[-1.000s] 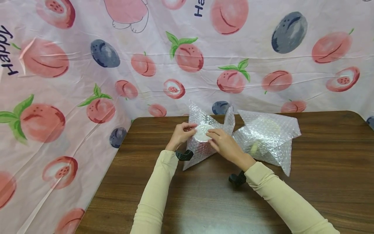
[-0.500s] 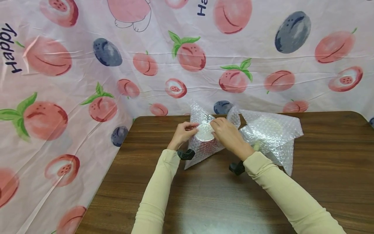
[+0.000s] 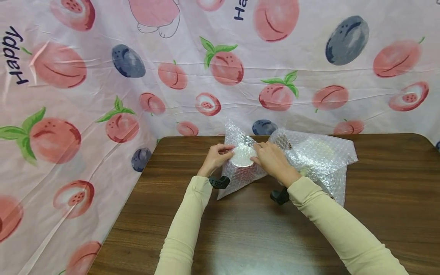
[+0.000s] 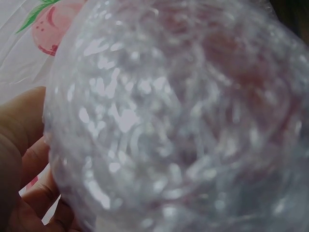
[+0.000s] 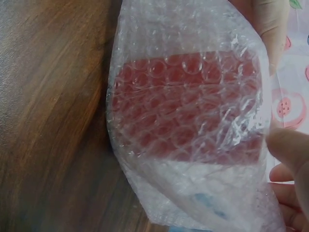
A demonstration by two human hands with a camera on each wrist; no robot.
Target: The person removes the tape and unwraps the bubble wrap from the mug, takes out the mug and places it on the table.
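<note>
A round-topped item with a white top [image 3: 243,156] and a red band [image 5: 188,106] on its side stands upright in bubble wrap [image 3: 237,181] in the head view. Its exact kind is blurred by the wrap. My left hand [image 3: 215,157] holds the wrapped item at the left of its top, thumb and fingers at the rim. From the right, my right hand [image 3: 271,158] grips the bubble wrap beside the top, thumb close to the rim. In the left wrist view, crumpled bubble wrap [image 4: 125,111] covers most of the frame, with my left fingers along its left edge.
Another bubble-wrapped bundle [image 3: 319,156], with something pale yellow inside, lies just right of the right hand. Both bundles sit toward the far edge of the brown wooden table [image 3: 247,233]. A fruit-printed cloth [image 3: 185,84] hangs behind and at the left.
My right hand has moved from over the white top to its right side. The upright flap of bubble wrap has gone over to the right and lower. My left hand stays at the rim.
</note>
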